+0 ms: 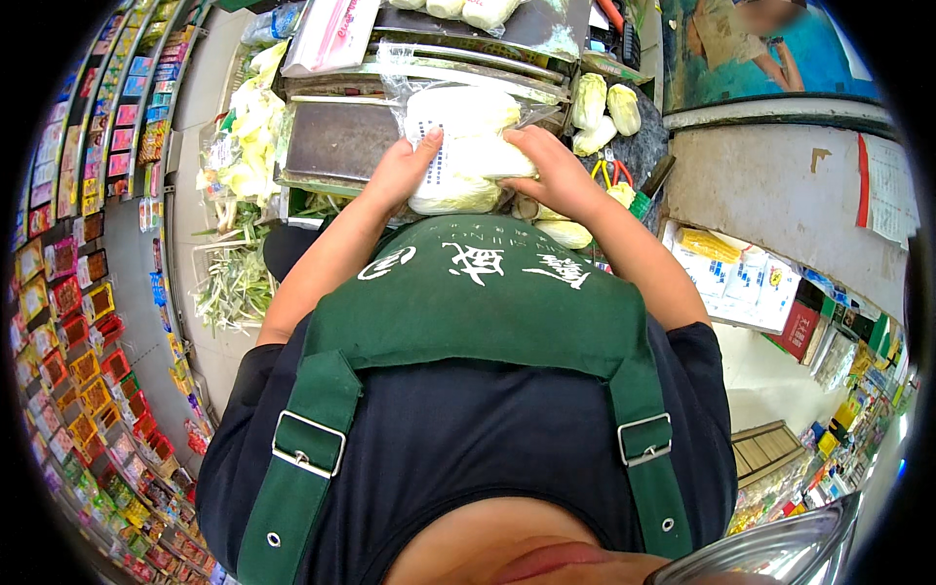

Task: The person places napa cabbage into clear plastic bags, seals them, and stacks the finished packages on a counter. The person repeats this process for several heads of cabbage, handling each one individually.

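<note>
- Head view: both hands clasp a wrapped cabbage point(458, 156), pale and sheathed in clear film, held over the counter point(341, 136) just ahead of the green apron point(468, 302).
- Left hand point(402, 171) has its grip closed on the cabbage's left flank, fingers spread over the film beside a printed label.
- Right hand point(556, 171) has its grip closed on the right end, fingers curled over the top.
- To do this well, I judge the film should be drawn taut from both ends at once, palms pressing the leaves in so no slack bunches beneath the label.
- More cabbages point(604, 107) lie bare on the counter to the right, near red-handled scissors point(609, 174).
- Trimmed leaves point(239, 127) are piled at the left, with green scraps point(234, 283) on the floor below.
</note>
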`<action>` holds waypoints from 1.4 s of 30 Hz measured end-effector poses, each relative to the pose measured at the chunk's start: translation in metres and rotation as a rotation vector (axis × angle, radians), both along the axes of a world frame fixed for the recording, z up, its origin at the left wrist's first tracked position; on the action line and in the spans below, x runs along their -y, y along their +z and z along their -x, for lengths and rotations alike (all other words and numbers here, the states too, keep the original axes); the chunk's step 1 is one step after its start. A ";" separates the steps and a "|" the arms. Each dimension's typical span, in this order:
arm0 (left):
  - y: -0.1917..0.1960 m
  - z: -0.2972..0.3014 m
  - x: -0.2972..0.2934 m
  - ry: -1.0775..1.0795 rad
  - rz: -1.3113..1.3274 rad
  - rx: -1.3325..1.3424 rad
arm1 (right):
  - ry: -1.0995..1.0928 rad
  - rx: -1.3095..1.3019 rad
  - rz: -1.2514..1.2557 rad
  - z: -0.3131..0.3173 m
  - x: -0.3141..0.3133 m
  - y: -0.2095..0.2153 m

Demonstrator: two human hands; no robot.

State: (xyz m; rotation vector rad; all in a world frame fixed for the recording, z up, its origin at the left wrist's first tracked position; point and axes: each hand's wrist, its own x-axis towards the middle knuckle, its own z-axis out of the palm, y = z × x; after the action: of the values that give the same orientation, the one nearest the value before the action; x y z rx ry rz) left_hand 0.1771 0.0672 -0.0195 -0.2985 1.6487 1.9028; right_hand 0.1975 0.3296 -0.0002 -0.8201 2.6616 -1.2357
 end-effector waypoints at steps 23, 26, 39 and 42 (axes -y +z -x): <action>-0.005 0.008 0.035 -0.005 -0.480 -0.059 | 0.028 -0.028 0.132 -0.006 0.010 -0.004; -0.001 0.010 0.016 0.103 -0.202 -0.086 | 0.036 0.175 0.186 -0.006 0.011 -0.016; 0.004 0.000 0.007 0.247 -0.328 0.025 | -0.102 0.299 -0.029 0.007 0.016 0.001; 0.008 0.005 -0.001 0.194 -0.242 -0.074 | -0.129 0.328 0.071 0.004 0.020 -0.001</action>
State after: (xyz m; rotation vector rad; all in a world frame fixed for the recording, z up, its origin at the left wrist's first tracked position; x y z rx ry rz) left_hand 0.1720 0.0677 -0.0115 -0.3003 1.4592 2.2582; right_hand 0.1933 0.3097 -0.0007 -0.4139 2.4483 -1.3651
